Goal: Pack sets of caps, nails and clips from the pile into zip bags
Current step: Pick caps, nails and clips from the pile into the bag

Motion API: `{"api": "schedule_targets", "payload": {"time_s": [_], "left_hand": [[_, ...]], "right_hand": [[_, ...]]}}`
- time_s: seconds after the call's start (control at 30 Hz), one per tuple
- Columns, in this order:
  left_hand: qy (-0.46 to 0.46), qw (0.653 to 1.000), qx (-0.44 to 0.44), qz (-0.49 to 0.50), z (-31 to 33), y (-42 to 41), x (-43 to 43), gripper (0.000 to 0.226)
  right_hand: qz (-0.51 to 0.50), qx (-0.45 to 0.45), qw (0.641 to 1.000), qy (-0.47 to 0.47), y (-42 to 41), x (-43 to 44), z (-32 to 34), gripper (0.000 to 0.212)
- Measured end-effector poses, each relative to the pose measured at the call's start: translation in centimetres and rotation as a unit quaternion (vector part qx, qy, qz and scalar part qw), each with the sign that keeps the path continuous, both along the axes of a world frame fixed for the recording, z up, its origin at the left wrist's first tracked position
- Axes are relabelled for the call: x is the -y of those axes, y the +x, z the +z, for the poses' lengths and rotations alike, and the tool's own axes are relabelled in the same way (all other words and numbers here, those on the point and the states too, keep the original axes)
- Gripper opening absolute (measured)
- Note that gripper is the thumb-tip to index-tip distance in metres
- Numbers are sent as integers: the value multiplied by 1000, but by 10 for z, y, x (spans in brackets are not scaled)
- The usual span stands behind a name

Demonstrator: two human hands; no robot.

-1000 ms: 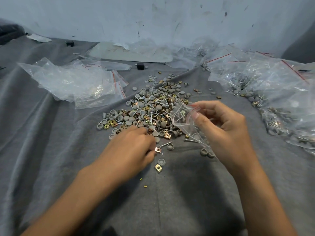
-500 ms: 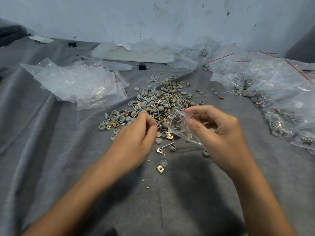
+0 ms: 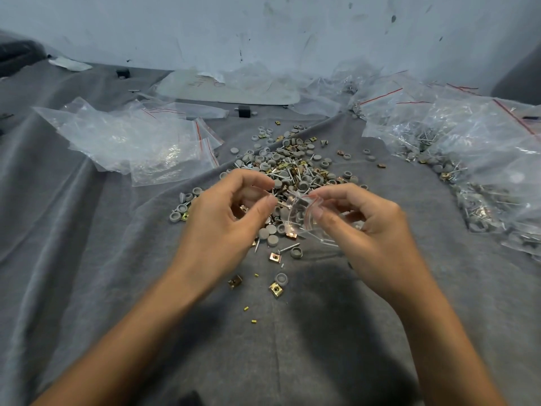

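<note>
A pile (image 3: 292, 168) of grey caps, silver nails and brass clips lies on the grey cloth in the middle. My right hand (image 3: 366, 230) pinches a small clear zip bag (image 3: 301, 213) by its mouth, held open just above the near edge of the pile. My left hand (image 3: 231, 212) hovers beside the bag's mouth with fingers curled, holding small parts; a brass clip shows in its palm and a nail tip pokes toward the bag. Loose caps and a brass clip (image 3: 275, 288) lie nearer to me.
A heap of empty zip bags (image 3: 137, 145) with red strips lies at the left. Filled bags (image 3: 480, 159) of parts spread along the right. A white sheet under plastic (image 3: 228, 89) lies by the back wall. Grey cloth (image 3: 87, 273) covers the whole surface.
My left hand rose from the near edge of the pile and came up to the bag's mouth with picked parts. My right hand kept the bag and shifted slightly nearer.
</note>
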State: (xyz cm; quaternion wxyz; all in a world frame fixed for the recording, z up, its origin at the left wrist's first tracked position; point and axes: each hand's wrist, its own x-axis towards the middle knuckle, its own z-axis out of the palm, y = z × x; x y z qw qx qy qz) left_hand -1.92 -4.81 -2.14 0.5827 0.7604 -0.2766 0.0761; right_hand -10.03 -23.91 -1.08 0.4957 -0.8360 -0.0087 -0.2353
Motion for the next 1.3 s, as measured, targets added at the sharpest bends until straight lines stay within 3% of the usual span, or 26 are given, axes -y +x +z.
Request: {"api": "schedule_targets", "payload": {"time_s": [0.13,0.23,0.3,0.5,0.67,0.77,1.07,1.3], "left_hand": [[39,998,-26,-47,0,1,1,22],[45,999,-27,14,5,13,-10,12],[116,992,-12,55,10,24,-25,5],[372,925,-28,71,20,29,-64,17],[441,893,-70,-53,19,19,-67,11],[503,860,-58,-62,16,18,-67,15],[517,856,-22,-12,13,15,-57,30],[516,857,-13,12,6,16,-56,26]], "right_hand": [[-4,9,1000,5,1,0,0,17],[-24,21,999,1,0,2,1,17],[-35,24,999,5,0,4,2,18],[-40,22,999,11,-1,5,3,16],[-39,16,999,11,-2,4,3,16],[-37,14,999,10,-2,4,4,17],[-38,6,999,2,-3,2,5,16],[-35,3,999,5,-4,2,6,16]]}}
